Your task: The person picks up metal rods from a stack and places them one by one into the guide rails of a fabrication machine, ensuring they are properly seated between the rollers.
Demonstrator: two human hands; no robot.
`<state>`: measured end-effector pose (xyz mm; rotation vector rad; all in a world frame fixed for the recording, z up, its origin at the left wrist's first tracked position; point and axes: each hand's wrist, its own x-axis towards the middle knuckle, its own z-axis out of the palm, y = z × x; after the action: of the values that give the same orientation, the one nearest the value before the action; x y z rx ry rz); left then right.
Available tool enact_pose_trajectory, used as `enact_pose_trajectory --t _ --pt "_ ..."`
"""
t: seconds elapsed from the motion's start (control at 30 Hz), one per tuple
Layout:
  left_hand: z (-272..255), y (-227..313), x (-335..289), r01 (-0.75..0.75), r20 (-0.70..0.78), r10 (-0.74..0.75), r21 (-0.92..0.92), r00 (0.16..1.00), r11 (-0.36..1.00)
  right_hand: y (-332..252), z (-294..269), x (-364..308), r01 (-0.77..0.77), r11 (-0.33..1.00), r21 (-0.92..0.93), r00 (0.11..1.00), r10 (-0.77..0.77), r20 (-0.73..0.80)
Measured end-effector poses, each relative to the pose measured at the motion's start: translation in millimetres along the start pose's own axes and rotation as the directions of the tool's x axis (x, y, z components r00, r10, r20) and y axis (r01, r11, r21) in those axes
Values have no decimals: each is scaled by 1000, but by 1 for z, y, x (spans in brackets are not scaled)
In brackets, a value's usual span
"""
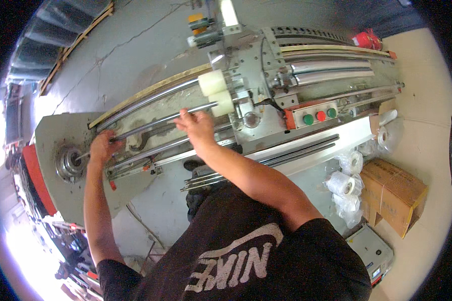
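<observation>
A long metal rod (150, 126) lies at a slant across a grey lathe-like machine, between a round chuck (68, 164) at the left and two pale cylindrical rollers (212, 83) at the middle carriage. My left hand (104, 145) is closed around the rod's left part, close to the chuck. The rod's thin left end reaches the chuck's centre. Farther right, my right hand (197, 128) has its fingers bent on the same rod, just short of the rollers. My right palm hides part of the grip.
A control box with green and red buttons (320, 115) sits right of the carriage. Several dark rods (306, 148) lie in a white tray (354, 133) before me. Plastic-wrapped rolls (344, 184) and a cardboard box (394, 188) stand at the right. Guide bars (171, 148) run along the machine.
</observation>
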<state>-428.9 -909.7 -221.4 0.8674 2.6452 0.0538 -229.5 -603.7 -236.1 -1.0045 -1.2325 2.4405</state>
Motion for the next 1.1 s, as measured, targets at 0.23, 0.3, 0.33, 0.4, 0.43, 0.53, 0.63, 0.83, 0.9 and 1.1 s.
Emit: enact_pose_trajectory --t 0.23,0.3,0.33,0.4,0.43,0.53,0.63,0.83,0.9,1.1 --pt "10 -89 -32 290 -59 -285 288 957 913 -18 7 -6 86 996 4 996 -86 -16" --pt "22 -99 -42 256 -173 -222 214 960 943 -20 10 -12 70 998 6 997 -70 -40" --pt "27 -102 -47 217 -220 -170 209 961 954 -22 11 -19 55 998 -34 997 -56 -56" --pt "31 -112 -50 181 -233 -128 220 964 959 -19 9 -16 35 999 -23 999 -36 -7" --pt "32 -110 -49 179 -236 -124 226 964 958 -22 8 -15 32 999 -22 999 -31 14" --pt "36 -103 -49 171 -271 -103 242 957 955 -27 8 -18 -9 1000 -24 999 8 -42" --pt "37 -94 -48 161 -310 -81 242 947 957 -20 8 -17 20 1000 10 996 -19 -86" --pt "49 -95 -28 20 -345 59 220 937 975 -38 -7 -6 55 998 -4 993 -55 -101" --pt "44 -66 -23 -87 -371 141 160 918 983 -57 -15 -17 119 993 -4 986 -118 -118" --pt "36 44 -96 -250 -341 212 -71 916 966 -145 -123 -80 373 924 -82 907 -381 -179"
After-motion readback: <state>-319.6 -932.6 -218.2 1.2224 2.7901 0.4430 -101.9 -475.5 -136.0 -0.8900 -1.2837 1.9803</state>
